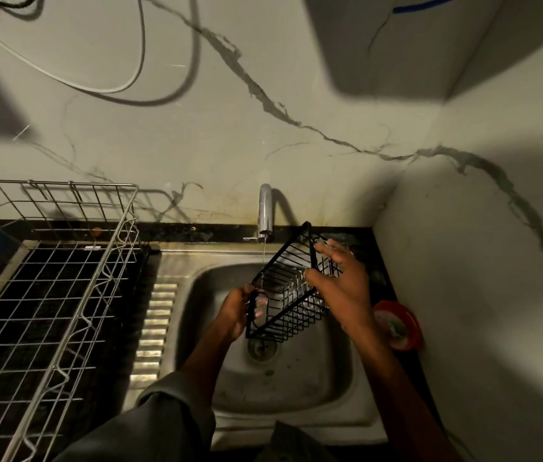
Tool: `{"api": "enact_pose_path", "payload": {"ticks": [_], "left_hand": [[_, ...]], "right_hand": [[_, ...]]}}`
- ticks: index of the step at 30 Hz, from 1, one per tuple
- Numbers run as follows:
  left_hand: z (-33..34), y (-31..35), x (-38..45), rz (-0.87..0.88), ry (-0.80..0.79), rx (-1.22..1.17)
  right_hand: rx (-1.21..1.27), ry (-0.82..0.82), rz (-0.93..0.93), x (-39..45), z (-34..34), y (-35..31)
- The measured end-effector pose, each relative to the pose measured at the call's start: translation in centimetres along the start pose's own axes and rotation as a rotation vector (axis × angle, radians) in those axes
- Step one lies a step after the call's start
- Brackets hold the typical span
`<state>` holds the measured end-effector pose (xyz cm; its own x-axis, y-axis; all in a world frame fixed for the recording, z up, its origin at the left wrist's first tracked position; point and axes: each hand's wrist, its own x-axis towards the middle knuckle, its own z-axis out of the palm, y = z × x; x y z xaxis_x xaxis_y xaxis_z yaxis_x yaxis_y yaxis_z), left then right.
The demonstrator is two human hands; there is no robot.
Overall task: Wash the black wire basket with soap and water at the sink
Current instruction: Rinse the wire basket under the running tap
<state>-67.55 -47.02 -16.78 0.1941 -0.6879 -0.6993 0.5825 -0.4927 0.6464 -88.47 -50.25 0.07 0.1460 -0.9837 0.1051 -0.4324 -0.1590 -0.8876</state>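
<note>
Two hands hold the black basket (288,288) tilted over the sink (300,388), just below and right of the tap (265,211), from which a thin stream of water falls past the basket's far left edge. The left hand (235,311) grips the basket's near left end, fingers curled round the rim wire. The right hand (340,281) lies against the right side, fingers spread and fairly straight on the wires. A steel rack (49,295) stands on the desk (380,278) to the left. A red tub (396,323) sits right of the sink.
</note>
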Motion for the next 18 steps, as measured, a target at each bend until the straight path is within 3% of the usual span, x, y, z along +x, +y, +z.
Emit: {"api": "enact_pose_path", "payload": {"ticks": [13,18], "left_hand": [[3.7,4.2,1.7,-0.022,-0.066,-0.134],[3.8,3.6,2.7,-0.03,-0.079,-0.133]], "right_hand": [[0.118,0.012,-0.111,-0.1,-2.1,0.6],[0.022,-0.019,-0.225,0.3,-3.2,1.1]]}}
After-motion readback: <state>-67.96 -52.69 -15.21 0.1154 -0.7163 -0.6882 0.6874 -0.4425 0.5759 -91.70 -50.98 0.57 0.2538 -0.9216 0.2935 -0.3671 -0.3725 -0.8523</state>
